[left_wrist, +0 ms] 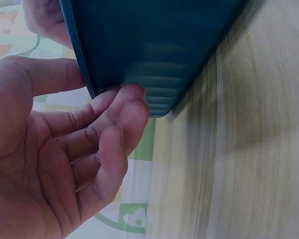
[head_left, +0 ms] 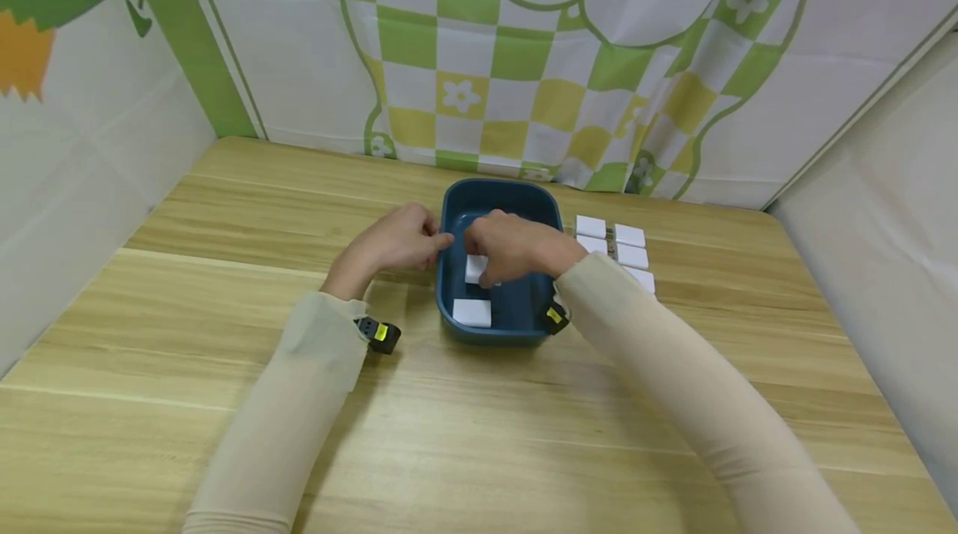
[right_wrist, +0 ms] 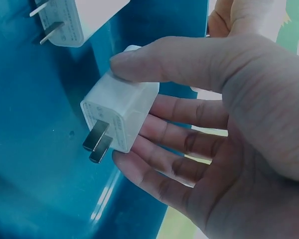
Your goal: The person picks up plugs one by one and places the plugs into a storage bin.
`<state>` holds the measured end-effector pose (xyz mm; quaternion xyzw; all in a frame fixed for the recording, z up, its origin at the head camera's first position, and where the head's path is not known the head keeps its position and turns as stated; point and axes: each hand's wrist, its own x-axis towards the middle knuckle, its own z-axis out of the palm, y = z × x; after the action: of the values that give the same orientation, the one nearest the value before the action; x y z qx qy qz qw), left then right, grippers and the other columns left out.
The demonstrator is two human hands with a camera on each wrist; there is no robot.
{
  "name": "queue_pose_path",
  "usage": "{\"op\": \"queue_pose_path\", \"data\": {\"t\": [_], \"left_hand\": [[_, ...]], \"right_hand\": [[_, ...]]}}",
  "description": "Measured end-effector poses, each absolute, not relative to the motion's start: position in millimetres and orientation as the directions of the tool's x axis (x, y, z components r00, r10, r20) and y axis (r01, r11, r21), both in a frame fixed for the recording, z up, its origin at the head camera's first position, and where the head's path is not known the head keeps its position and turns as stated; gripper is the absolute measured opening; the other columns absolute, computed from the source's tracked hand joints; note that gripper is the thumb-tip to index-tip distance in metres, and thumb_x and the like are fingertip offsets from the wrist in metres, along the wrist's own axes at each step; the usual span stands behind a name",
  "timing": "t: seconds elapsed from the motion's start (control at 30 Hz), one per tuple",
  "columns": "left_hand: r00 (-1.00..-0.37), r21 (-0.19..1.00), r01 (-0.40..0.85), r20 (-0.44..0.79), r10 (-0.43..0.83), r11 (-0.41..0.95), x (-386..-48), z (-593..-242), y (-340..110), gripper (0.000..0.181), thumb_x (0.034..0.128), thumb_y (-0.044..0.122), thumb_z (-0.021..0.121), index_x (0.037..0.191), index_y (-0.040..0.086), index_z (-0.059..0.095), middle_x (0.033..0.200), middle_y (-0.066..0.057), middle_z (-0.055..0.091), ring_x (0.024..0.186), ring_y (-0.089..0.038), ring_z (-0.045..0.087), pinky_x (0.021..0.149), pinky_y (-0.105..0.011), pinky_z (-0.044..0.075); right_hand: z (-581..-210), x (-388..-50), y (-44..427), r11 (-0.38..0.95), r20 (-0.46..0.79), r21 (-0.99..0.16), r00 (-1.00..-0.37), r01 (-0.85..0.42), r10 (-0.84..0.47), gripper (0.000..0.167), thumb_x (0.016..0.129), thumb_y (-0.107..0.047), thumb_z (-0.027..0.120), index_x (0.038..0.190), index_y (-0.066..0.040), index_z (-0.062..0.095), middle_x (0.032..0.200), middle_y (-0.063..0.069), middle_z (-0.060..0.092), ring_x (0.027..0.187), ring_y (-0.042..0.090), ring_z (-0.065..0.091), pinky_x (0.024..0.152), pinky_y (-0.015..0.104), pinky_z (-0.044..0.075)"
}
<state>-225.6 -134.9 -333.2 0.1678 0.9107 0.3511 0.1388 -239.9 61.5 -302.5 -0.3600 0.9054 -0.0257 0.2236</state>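
Observation:
A dark blue rectangular bin (head_left: pixel 516 313) stands on the wooden table. My left hand (head_left: pixel 400 239) pinches its left rim, the thumb over the edge and the fingers along the outer wall (left_wrist: pixel 154 40). Inside the bin, my right hand (head_left: pixel 516 244) grips a white charger plug (right_wrist: pixel 122 97) between thumb and fingers. Two flat metal prongs (right_wrist: pixel 96 135) stick out of that plug, away from the palm. A second white charger plug (head_left: pixel 471 313) lies in the bin's near left corner, and its prongs show in the right wrist view.
Right of the bin, several more white charger plugs (head_left: pixel 631 257) lie in two columns, partly hidden by my right sleeve (head_left: pixel 599 289). A patterned curtain (head_left: pixel 479 60) hangs behind the wooden table (head_left: pixel 449 434), with pale cloth walls at both sides.

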Motion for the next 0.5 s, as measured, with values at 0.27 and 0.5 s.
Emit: {"op": "queue_pose_path", "data": {"t": [0.27,0.5], "left_hand": [[-0.904,0.688,0.21,-0.134,0.405,0.695,-225.9,-332.6,-134.9,0.033,0.1043,0.023,0.056,0.079,0.004,0.066,0.066,-0.004,0.062,0.061,-0.018,0.057,0.062,-0.032,0.044],[-0.905,0.688,0.211,-0.131,0.405,0.695,-226.3,-332.6,-135.0,0.031,0.1039,0.021,0.056,0.08,0.004,0.067,0.068,-0.005,0.064,0.062,-0.018,0.058,0.061,-0.031,0.044]], "right_hand": [[-304.9,-243.2,57.7,0.748,-0.398,-0.206,-0.645,-0.63,-0.653,0.044,0.088,-0.018,0.081,0.126,-0.005,0.065,0.116,0.007,0.064,0.096,0.018,0.063,0.083,0.035,0.054],[-305.9,-245.5,54.9,0.756,-0.411,-0.214,-0.646,-0.618,-0.644,0.045,0.088,-0.019,0.081,0.127,-0.005,0.064,0.117,0.007,0.064,0.098,0.018,0.063,0.082,0.035,0.054]]}}
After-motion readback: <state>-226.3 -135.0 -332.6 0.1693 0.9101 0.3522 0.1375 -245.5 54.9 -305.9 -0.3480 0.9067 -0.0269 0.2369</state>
